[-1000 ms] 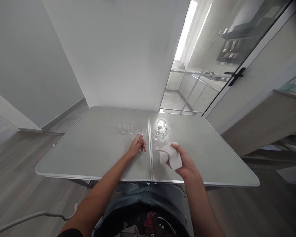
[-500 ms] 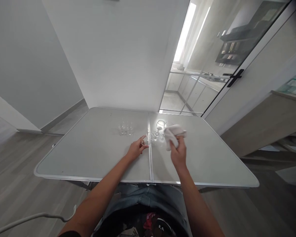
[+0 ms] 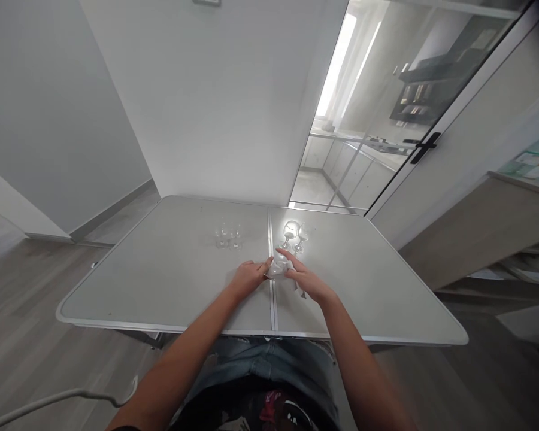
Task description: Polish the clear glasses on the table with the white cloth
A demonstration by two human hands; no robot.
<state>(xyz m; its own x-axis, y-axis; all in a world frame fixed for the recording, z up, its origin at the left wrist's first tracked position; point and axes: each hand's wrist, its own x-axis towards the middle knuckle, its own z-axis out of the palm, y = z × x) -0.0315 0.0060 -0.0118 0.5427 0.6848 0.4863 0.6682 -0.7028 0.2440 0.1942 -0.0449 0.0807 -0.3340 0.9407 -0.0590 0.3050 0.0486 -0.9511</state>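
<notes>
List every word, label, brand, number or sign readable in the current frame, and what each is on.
None can be read.
Teal item with orange and white patches, right edge: any lettering is too blurred.
Dark garment, bottom edge: red and white print, too small and cut off to make out.
Stemmed glasses: no lettering visible.

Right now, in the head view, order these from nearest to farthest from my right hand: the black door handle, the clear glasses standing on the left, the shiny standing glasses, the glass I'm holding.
From your right hand:
1. Held glass, right at it, on its left side.
2. Shiny glasses, just beyond it.
3. Clear glasses, farther off to its left.
4. Black door handle, far off, upper right.
</notes>
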